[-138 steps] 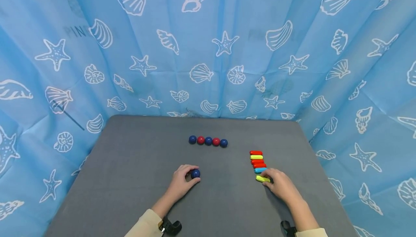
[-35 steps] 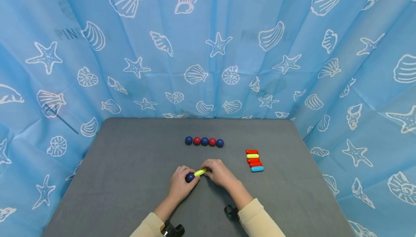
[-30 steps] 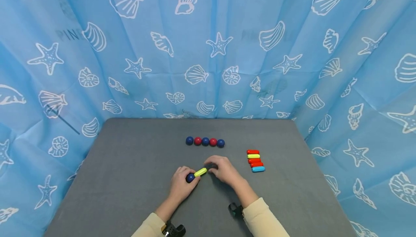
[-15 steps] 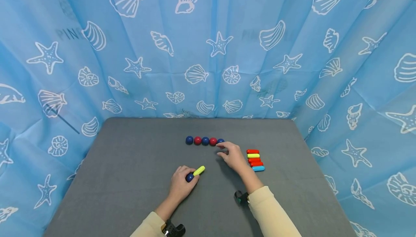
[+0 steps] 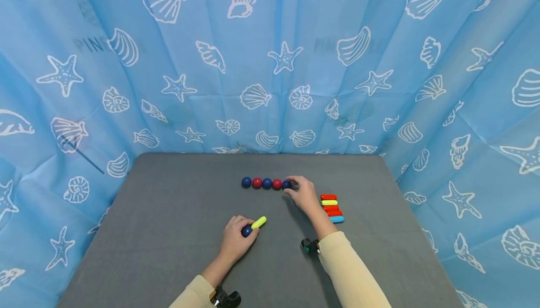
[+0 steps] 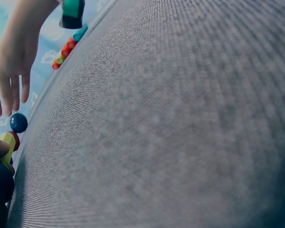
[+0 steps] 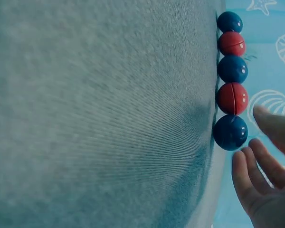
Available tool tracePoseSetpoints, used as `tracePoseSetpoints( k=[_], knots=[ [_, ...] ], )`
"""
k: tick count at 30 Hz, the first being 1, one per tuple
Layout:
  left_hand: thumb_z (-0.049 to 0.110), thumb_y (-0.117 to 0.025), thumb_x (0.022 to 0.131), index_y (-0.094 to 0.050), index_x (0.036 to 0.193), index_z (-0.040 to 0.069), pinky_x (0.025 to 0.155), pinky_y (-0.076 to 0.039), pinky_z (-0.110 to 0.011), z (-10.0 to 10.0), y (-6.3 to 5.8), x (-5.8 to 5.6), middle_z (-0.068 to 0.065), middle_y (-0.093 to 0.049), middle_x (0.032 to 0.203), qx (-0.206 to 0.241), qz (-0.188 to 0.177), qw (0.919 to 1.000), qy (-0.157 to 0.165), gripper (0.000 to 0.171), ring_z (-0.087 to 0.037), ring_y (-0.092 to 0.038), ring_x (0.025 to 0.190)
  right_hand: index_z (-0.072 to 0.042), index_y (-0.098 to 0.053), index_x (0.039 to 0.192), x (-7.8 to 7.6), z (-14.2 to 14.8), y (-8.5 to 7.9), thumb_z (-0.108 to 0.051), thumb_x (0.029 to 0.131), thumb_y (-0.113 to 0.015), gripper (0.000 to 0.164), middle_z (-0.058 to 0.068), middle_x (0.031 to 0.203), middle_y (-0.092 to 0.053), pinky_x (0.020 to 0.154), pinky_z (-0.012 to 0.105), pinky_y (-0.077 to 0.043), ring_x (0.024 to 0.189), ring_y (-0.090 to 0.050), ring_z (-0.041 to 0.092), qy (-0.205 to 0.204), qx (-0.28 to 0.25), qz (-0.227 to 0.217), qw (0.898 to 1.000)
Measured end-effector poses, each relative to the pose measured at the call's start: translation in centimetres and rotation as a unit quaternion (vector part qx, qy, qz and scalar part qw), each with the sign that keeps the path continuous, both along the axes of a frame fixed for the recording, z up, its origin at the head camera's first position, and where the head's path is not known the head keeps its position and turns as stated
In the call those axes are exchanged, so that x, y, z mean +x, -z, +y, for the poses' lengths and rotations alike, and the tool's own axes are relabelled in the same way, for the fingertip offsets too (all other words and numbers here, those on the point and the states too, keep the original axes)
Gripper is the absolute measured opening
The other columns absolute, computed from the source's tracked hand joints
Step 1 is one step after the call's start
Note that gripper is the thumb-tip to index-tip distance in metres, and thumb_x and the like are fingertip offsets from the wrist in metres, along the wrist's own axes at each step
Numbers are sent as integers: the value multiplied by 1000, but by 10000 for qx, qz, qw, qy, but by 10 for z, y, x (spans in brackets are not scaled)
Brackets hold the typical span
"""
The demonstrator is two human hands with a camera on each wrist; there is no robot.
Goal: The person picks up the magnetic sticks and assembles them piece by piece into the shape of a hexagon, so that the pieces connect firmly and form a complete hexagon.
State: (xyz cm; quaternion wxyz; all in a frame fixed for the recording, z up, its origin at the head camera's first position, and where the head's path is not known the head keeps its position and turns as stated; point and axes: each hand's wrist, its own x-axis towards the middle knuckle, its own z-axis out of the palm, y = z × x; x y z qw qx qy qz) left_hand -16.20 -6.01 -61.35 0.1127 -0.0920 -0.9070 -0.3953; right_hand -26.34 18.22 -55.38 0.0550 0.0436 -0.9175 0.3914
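Between thumb and fingers, my left hand (image 5: 233, 240) holds a dark blue ball (image 5: 246, 231). A yellow rod (image 5: 259, 222) sticks out from that ball, pointing away and to the right; the left wrist view shows the same rod (image 6: 8, 142) by the thumb. Farther back lies a row of alternating blue and red balls (image 5: 267, 184). My right hand (image 5: 305, 196) is at the row's right end, thumb and fingers spread on either side of the end blue ball (image 7: 231, 133). In the right wrist view, a small gap shows between the fingertips (image 7: 240, 159) and this ball.
Right of the right hand, short red, yellow and blue rods (image 5: 331, 208) lie stacked in a column on the grey table (image 5: 177, 195); the right forearm passes close by them. A blue curtain (image 5: 211, 125) with white shell drawings hangs behind the table.
The right hand brought the yellow rod from the column to the left hand's ball, let go, and moved back to the end blue ball. The left hand kept its ball; the rod tilted slightly.
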Motion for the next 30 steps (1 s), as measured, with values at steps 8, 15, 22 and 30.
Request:
tracePoseSetpoints(
  k=[8,15,22,30],
  knots=[
    [30,-81,84,-77,98,18,80,-49,-38,1,1,1,9,-65,90,62,-14,10000,18,19,-11,-59,88,-7,-70,123,-9,1,6,-12,87,-80,38,16,124,-66,99,48,-50,111,-64,32,167,130,-221,9995],
    [32,-81,84,-77,98,19,80,-49,-37,-1,2,-1,11,-64,89,86,-9,10000,-19,20,-9,-58,87,-4,-69,119,-14,0,13,-13,86,-80,36,16,113,-68,95,46,-52,103,-64,30,321,170,-294,9989],
    [31,-82,83,-77,97,19,79,-49,-38,0,4,-1,11,-65,88,3,141,9999,-26,19,-10,-58,86,-2,-67,117,-10,3,15,-15,88,-79,34,16,109,-72,89,45,-55,100,-69,29,643,90,-357,9973],
    [32,-82,83,-77,97,19,78,-49,-36,-1,6,-2,11,-65,88,2,226,9997,-61,19,-9,-58,86,-8,-64,133,2,3,8,-19,91,-76,45,14,116,-72,89,45,-55,104,-68,28,506,32,-255,9984]
  ],
)
